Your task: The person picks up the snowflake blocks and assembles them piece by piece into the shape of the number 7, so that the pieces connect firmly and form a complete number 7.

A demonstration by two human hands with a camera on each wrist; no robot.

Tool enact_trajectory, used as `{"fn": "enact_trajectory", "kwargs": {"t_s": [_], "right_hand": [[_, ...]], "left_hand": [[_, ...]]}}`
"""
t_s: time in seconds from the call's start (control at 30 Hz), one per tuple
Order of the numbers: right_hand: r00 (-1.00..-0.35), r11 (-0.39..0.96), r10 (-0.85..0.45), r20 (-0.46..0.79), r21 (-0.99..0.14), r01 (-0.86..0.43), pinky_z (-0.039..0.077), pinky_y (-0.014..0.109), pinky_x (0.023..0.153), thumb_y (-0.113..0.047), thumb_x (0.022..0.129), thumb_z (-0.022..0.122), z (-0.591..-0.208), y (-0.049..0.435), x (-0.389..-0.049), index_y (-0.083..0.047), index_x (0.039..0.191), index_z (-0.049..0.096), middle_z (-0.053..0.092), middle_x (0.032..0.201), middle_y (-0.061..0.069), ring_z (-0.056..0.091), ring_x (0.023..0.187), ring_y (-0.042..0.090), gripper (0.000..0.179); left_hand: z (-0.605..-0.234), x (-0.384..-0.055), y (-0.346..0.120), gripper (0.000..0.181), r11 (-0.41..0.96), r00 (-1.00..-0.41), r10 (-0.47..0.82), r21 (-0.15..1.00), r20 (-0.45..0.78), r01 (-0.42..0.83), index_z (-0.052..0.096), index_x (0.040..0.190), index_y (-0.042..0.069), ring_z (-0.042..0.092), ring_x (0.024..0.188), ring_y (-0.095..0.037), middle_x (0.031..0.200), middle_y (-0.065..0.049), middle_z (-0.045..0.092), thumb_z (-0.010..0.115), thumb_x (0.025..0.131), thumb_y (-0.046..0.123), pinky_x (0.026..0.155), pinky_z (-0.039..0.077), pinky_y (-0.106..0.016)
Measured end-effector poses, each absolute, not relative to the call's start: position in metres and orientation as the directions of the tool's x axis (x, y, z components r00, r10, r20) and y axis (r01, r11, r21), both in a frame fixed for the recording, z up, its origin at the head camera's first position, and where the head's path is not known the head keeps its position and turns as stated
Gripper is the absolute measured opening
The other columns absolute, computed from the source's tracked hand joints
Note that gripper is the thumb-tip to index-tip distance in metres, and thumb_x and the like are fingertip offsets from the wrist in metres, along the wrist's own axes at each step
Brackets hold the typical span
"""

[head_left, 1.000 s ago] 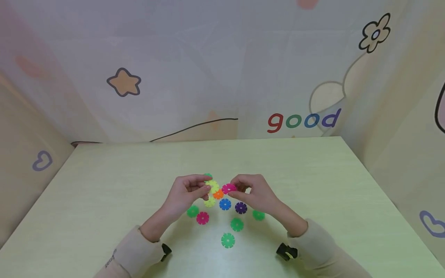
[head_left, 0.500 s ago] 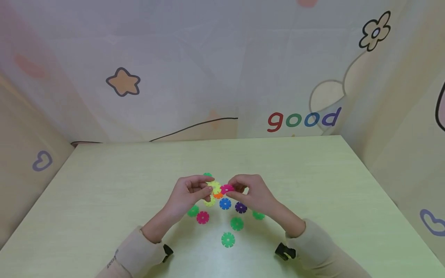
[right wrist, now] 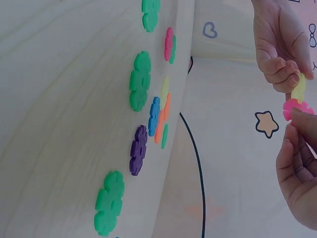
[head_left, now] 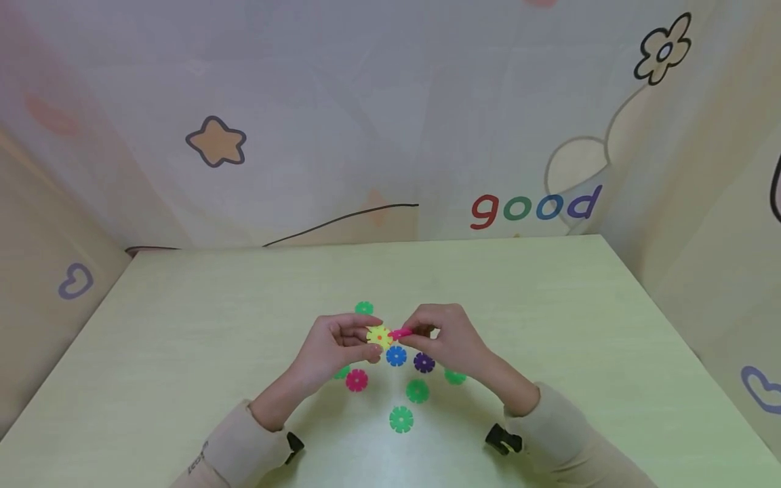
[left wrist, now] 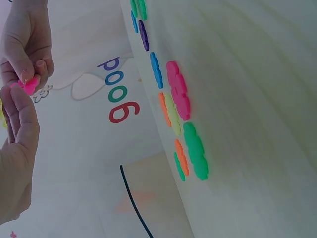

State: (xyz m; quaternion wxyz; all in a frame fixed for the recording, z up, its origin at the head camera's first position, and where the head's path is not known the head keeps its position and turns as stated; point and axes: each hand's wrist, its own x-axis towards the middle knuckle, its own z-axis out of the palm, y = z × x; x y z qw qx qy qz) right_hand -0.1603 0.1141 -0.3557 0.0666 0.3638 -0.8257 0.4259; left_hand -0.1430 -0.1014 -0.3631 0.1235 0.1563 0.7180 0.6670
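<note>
Between thumb and fingers my left hand [head_left: 339,344] pinches a yellow notched plastic disc [head_left: 378,337], its face toward the head camera. My right hand [head_left: 450,332] pinches a pink notched disc [head_left: 399,334], seen nearly edge-on in the head view. The two discs touch at their rims, above the table; in the right wrist view the yellow disc [right wrist: 298,89] stands crosswise to the pink one [right wrist: 297,109]. How far their notches interlock cannot be made out. Just below the hands lie a blue disc [head_left: 396,356] and a purple disc [head_left: 424,362].
More discs lie flat on the pale table [head_left: 213,325]: a pink one [head_left: 356,380], several green ones, such as the near one [head_left: 401,419], and a far green one [head_left: 364,308]. Orange discs [left wrist: 182,157] show in the left wrist view. A printed curtain [head_left: 342,135] stands behind.
Both hands have come closer together, the left shifting slightly right. The pink disc has turned from face-on to nearly edge-on and now meets the yellow disc.
</note>
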Motion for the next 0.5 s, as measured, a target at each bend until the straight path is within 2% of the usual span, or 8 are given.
{"fn": "enact_trajectory", "kwargs": {"t_s": [0.23, 0.5], "right_hand": [[-0.686, 0.331, -0.583, 0.435, -0.644, -0.69, 0.049, 0.021, 0.056, 0.0, 0.072, 0.074, -0.354, 0.117, -0.16, -0.003, 0.079, 0.071, 0.065, 0.072, 0.001, 0.056, 0.061, 0.007, 0.008], [-0.653, 0.317, -0.608, 0.451, -0.617, -0.721, 0.049, 0.02, 0.054, 0.001, 0.071, 0.075, -0.354, 0.118, -0.159, -0.003, 0.077, 0.071, 0.064, 0.069, 0.001, 0.054, 0.058, 0.006, 0.007]], "left_hand": [[-0.369, -0.142, -0.1, 0.036, 0.085, -0.906, 0.419, 0.99, 0.066, 0.111, 0.061, 0.111, -0.006, 0.066, 0.07, -0.02, 0.083, -0.015, 0.066, 0.07, 0.077, 0.001, 0.069, 0.054, -0.029], [-0.374, -0.141, -0.099, 0.033, 0.068, -0.871, 0.465, 0.974, 0.16, 0.216, 0.059, 0.111, -0.012, 0.064, 0.064, -0.016, 0.08, -0.02, 0.065, 0.066, 0.08, -0.003, 0.063, 0.054, -0.028]]}}
